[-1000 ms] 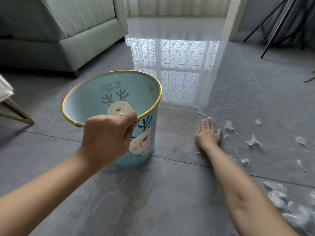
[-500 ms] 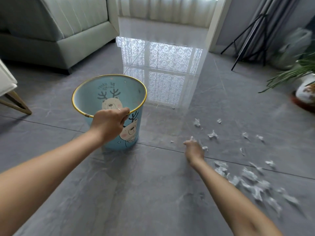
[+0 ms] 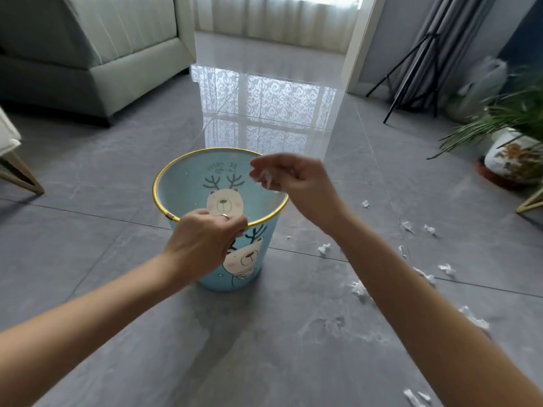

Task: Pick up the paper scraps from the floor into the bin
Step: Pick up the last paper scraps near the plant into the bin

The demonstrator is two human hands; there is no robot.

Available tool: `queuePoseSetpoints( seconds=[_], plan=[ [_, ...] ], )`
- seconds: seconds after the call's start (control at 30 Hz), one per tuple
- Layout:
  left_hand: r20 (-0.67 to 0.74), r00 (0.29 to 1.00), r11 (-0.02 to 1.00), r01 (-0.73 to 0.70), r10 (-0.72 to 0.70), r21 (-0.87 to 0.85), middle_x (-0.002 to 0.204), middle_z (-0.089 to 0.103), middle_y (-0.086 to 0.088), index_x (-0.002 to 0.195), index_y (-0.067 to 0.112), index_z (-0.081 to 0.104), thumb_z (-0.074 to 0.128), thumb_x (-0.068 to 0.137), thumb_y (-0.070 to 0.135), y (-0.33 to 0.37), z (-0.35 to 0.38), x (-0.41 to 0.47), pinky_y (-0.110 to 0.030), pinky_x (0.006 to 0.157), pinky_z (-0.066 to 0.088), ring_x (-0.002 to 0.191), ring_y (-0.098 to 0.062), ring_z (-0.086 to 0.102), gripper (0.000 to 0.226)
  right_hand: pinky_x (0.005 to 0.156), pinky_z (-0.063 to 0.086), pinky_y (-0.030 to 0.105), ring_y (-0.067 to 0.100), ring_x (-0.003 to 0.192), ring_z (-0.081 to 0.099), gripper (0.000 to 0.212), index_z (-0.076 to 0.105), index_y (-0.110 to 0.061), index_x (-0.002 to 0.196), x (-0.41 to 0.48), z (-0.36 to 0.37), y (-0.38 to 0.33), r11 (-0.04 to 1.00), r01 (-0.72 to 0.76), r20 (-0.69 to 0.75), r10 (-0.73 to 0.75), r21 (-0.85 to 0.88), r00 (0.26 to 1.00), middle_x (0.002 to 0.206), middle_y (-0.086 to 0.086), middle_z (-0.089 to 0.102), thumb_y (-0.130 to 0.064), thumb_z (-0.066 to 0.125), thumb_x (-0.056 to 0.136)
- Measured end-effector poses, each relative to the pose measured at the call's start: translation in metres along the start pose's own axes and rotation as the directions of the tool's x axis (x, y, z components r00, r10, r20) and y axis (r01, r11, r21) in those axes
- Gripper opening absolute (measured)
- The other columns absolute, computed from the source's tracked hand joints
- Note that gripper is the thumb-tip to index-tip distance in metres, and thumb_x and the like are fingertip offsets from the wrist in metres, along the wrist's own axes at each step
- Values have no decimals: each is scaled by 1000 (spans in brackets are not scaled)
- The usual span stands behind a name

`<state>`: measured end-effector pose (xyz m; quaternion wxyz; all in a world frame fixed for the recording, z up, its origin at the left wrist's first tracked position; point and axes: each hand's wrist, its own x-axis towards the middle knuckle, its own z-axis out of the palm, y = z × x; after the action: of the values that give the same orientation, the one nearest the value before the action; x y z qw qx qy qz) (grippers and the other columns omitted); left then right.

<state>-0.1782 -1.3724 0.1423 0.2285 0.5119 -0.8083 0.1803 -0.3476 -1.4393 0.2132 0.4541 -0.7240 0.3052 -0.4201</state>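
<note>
A light blue bin (image 3: 182,183) with a gold rim and bear pictures stands on the grey tile floor, tilted toward me. My left hand (image 3: 205,245) grips its near rim. My right hand (image 3: 296,183) hovers over the bin's right rim and pinches white paper scraps (image 3: 263,179) in its fingertips above the opening. Several more white scraps (image 3: 323,248) lie scattered on the floor to the right of the bin, some partly hidden behind my right forearm.
A pale green sofa (image 3: 97,54) stands at the back left. A wooden chair leg (image 3: 23,177) is at the left edge. A potted plant (image 3: 511,154) and a black tripod (image 3: 411,74) stand at the back right.
My right hand has lifted off the floor with scraps and swung left over the bin's opening. My left hand keeps its grip on the rim.
</note>
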Motion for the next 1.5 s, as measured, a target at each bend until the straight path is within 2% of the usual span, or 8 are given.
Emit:
queuePoseSetpoints(
  seconds=[0.27,0.4,0.5,0.7,0.87,1.07,1.37,1.5],
  plan=[
    [70,993,995,-88,91,-39,52,59,1,71,13,61,56,81,16,51,-13,-4,-21,41,34,38,-23,53,12,113,-16,50,15,143,21,53,0,-41,146,-29,-9,34,810,-45,327,286,-585,901,146,-8,39,-48,13,95],
    [89,992,995,-84,88,-51,47,54,1,68,13,57,44,86,21,90,-12,-3,-18,39,23,32,-22,46,24,108,28,24,6,125,46,47,33,-15,140,-75,-37,41,950,-109,-147,68,-292,987,111,-6,67,-25,32,95],
    [120,979,986,-157,164,-63,44,53,2,68,12,54,51,85,15,123,-12,-2,-16,38,21,29,-20,45,17,98,44,34,13,109,56,40,53,-12,120,-145,-64,76,937,-275,-661,68,-215,747,112,0,64,-31,39,87],
    [179,943,959,-268,280,-91,42,52,-3,69,7,56,74,70,4,176,-15,7,-15,37,20,26,-19,43,19,114,-5,50,32,145,-4,122,5,-16,149,-342,-83,154,317,-810,-680,441,-493,586,156,16,3,-85,30,52],
    [233,938,966,-259,256,-17,42,51,-6,70,6,54,71,72,0,192,-10,7,-14,41,19,27,-22,44,18,113,-7,54,31,143,-18,117,-18,-33,145,-381,-101,174,91,-846,-656,590,-526,471,153,15,-24,-85,44,60],
    [208,949,971,-237,239,-32,43,51,-5,69,7,53,57,82,4,196,-8,6,-16,41,21,28,-23,45,13,109,19,49,30,138,18,78,7,-37,147,-337,-137,196,32,-698,-567,557,-715,606,155,7,10,-68,40,83],
    [189,956,974,-218,226,-60,45,52,-4,69,9,53,51,85,12,196,-6,6,-17,38,24,30,-23,46,17,52,51,38,39,66,67,27,59,-1,91,-331,-131,209,139,-538,-490,273,-832,828,77,22,68,-25,46,95],
    [176,958,973,-221,228,-62,45,52,-3,68,9,53,53,83,10,195,-5,6,-15,40,23,30,-22,45,15,66,42,36,38,85,63,35,61,-2,93,-312,-148,186,323,-666,-525,427,-672,736,90,26,66,-30,41,99]
  ],
)
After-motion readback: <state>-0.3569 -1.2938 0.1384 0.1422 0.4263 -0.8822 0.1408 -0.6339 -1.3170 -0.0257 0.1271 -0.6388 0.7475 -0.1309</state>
